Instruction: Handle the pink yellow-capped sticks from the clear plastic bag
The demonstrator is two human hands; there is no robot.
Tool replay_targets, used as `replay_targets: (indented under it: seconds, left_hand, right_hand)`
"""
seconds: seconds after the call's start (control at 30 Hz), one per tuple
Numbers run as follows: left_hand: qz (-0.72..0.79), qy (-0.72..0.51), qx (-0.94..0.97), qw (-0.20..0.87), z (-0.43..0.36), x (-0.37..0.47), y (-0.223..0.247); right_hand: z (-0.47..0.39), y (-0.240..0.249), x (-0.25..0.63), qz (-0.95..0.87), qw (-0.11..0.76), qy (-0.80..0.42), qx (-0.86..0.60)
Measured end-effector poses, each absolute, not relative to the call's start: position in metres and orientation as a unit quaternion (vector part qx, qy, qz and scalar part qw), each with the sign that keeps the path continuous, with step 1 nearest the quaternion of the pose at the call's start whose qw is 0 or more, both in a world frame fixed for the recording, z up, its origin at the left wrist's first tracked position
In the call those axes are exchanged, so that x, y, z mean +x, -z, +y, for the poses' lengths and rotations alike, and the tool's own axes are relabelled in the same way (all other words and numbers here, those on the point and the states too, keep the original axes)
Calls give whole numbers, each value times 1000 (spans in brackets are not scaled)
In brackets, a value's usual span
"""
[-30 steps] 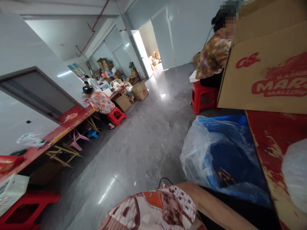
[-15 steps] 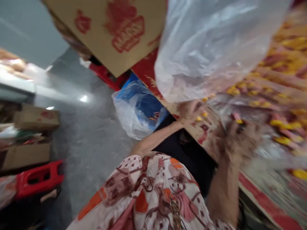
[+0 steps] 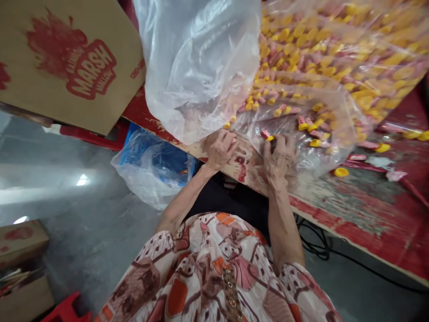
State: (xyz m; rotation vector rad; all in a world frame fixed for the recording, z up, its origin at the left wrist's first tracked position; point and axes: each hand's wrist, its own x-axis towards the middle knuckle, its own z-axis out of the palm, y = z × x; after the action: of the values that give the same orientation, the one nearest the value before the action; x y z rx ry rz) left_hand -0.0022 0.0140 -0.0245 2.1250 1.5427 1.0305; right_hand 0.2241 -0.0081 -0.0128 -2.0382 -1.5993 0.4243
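Your left hand (image 3: 219, 150) lay curled, empty, on the worn red table (image 3: 351, 214); your right hand (image 3: 278, 156) pinched a small yellow-and-pink piece (image 3: 269, 137) beside the clear plastic bag (image 3: 301, 89).

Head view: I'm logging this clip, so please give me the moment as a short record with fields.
Left hand: on the table edge, at the mouth of the empty clear bag.
Right hand: fingers closed on a small piece with a yellow cap.
Table: worn, red, with loose pieces lying on it.
Filled bag: clear, full of pink and yellow pieces.
Cardboard box: red MARSH print, left of the bags.
Blue bin: plastic-lined, below the table edge.
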Motion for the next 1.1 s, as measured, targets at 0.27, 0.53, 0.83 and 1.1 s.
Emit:
replay_targets:
  seconds: [0.27, 0.53, 0.83, 1.1]
  left_hand:
    - [587, -380, 652, 292, 26, -13, 21]
    - [543, -402, 713, 184, 13, -9, 21]
    - [534, -296, 762, 218, 28, -4, 17]
    - [549, -348, 706, 281, 59, 8, 20]
  right_hand:
    - [-7, 25, 226, -603, 269, -144, -737]
    - [-6, 32, 225, -602, 292, -136, -731]
    - [-7, 23, 224, -603, 274, -144, -735]
    - [-7, 12, 223, -601, 254, -181, -736]
